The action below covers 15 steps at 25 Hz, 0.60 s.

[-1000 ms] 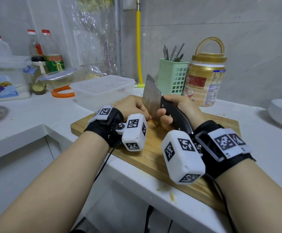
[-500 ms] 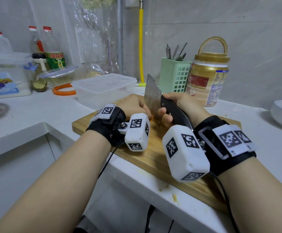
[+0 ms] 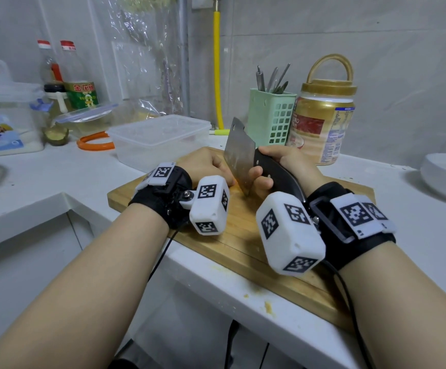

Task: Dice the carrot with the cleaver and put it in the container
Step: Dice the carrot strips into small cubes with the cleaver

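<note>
From here I see the white bench (image 3: 56,177) running across the frame, and on it the wooden cutting board (image 3: 243,251), set at an angle with its near corner at the bench edge. Behind the board stands the clear plastic container (image 3: 158,137), lid off, just beside the board's far left corner. To the right of it are a gold-lidded jar (image 3: 323,121) and a green utensil basket (image 3: 270,118) with metal tools standing in it. A white bowl (image 3: 445,174) sits at the far right, well apart from the board.

My right hand (image 3: 283,166) is wrapped round the black handle of the cleaver (image 3: 239,155), fingers curled under it; the blade stands nearly upright with its edge down at the board. My left hand (image 3: 206,166) is curled knuckles-up just left of the blade, pressing down on the carrot (image 3: 236,184). Only a small orange strip of the carrot shows between the left hand and the blade, on the middle of the board; the rest is hidden under my fingers, so I cannot tell how much has been cut
</note>
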### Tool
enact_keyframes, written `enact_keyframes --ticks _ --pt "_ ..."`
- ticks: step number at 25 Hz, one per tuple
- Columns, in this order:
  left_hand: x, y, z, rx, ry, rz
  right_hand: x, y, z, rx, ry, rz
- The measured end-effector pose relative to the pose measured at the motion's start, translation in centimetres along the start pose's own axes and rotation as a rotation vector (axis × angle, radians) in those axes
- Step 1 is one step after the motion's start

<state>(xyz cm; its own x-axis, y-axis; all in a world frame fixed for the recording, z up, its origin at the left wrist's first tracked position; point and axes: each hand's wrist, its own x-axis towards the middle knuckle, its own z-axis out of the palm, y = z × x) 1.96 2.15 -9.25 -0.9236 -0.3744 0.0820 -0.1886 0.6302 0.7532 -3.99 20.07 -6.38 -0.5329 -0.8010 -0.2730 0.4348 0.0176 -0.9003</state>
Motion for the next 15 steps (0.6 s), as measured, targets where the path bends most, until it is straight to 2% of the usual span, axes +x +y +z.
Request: enact_keyframes --ticks 15 --pt "0.38 -0.02 -0.06 0.008 0.028 -0.017 -0.15 0.18 0.03 0.088 -0.027 -0.020"
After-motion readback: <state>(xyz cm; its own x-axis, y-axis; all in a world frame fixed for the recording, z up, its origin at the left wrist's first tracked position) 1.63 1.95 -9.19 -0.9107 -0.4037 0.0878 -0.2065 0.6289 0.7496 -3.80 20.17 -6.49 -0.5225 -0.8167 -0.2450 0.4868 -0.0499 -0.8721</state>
